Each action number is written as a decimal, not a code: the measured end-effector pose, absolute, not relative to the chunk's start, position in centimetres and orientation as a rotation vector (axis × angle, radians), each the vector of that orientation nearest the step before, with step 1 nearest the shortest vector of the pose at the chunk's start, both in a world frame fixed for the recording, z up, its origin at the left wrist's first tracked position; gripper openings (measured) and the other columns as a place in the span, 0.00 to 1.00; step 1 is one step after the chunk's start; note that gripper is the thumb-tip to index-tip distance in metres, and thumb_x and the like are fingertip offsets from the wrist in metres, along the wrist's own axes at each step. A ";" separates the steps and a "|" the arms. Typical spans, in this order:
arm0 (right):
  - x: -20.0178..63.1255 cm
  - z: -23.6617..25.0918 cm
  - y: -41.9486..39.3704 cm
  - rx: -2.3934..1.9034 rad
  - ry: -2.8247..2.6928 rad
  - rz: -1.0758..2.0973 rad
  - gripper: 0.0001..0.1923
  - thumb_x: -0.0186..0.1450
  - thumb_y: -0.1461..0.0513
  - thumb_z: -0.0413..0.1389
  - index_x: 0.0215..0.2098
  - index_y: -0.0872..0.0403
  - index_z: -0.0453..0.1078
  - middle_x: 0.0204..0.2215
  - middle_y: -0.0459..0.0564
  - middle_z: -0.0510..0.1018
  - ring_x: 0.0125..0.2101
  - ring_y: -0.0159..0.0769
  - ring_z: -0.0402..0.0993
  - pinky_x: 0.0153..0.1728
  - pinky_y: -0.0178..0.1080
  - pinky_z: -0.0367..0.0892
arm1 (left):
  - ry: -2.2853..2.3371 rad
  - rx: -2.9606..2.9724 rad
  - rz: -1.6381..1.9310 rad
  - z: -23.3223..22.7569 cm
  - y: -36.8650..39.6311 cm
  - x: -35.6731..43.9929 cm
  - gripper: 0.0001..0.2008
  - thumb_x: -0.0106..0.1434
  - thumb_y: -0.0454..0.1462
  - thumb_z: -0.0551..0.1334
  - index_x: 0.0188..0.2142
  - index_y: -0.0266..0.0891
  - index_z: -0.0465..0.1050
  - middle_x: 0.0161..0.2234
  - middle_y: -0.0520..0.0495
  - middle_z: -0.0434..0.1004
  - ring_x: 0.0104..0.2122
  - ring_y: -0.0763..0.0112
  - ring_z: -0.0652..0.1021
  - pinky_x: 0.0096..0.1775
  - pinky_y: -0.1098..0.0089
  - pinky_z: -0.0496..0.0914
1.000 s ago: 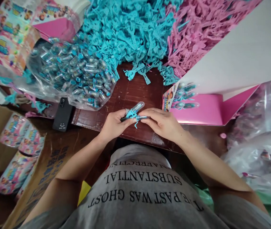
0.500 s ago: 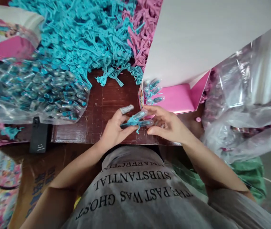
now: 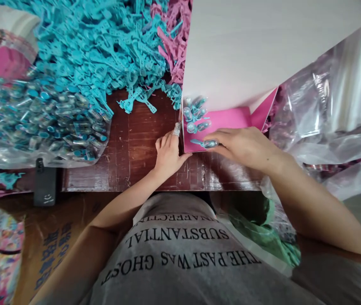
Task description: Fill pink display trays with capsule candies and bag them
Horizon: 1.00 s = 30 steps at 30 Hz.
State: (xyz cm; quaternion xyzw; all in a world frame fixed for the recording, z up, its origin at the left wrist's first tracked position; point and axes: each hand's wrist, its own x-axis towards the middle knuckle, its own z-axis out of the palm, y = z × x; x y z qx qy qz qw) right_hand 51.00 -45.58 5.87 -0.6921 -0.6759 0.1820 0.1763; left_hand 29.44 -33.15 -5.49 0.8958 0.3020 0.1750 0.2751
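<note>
My right hand (image 3: 235,146) pinches a blue plastic toy with a clear capsule (image 3: 210,144) just over the front of an open box's pink floor (image 3: 231,120). Its fingers partly hide the toy. Several similar blue toys with clear capsules (image 3: 196,114) lie along the box's left inner wall. At the box's front left corner rests my left hand (image 3: 169,154), palm down, thumb stretched toward the front edge and fingers beside the outer wall. Nothing shows in it, and a silvery wrap (image 3: 176,128) covers one fingertip.
A heap of blue plastic pieces (image 3: 113,46) and a pink heap (image 3: 177,38) lie at the back. To the left, a clear bag (image 3: 40,123) holds many small capsules. A black device (image 3: 45,186) sits at the table edge. Crumpled clear plastic (image 3: 320,114) lies right of the box.
The toy was in my left hand before the box; now my right hand holds it inside the box's front. My left hand has let go and moved to the box's left corner.
</note>
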 end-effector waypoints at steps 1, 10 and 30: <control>50.8 5.8 -45.2 -1.966 -1.898 0.502 0.14 0.76 0.47 0.59 0.53 0.40 0.81 0.46 0.48 0.88 0.37 0.43 0.82 0.32 0.44 0.69 | 0.810 2.408 0.458 -5.4 -33.1 29.5 0.47 0.61 0.47 0.78 0.71 0.35 0.60 0.63 0.25 0.75 0.65 0.36 0.73 0.64 0.43 0.64; 47.7 6.9 -43.7 -2.203 -1.867 0.130 0.15 0.78 0.49 0.56 0.50 0.48 0.79 0.47 0.55 0.86 0.40 0.46 0.79 0.27 0.44 0.53 | 0.729 2.417 0.437 -3.3 -28.5 28.0 0.43 0.64 0.35 0.68 0.75 0.35 0.54 0.66 0.29 0.71 0.65 0.39 0.71 0.66 0.43 0.65; 34.6 2.8 -31.0 -1.640 -1.790 0.025 0.17 0.77 0.58 0.57 0.62 0.44 0.74 0.51 0.56 0.80 0.51 0.51 0.78 0.52 0.52 0.78 | 1.021 2.214 0.928 -2.9 -28.6 13.4 0.05 0.72 0.32 0.64 0.44 0.41 0.78 0.46 0.43 0.82 0.48 0.63 0.82 0.53 0.62 0.78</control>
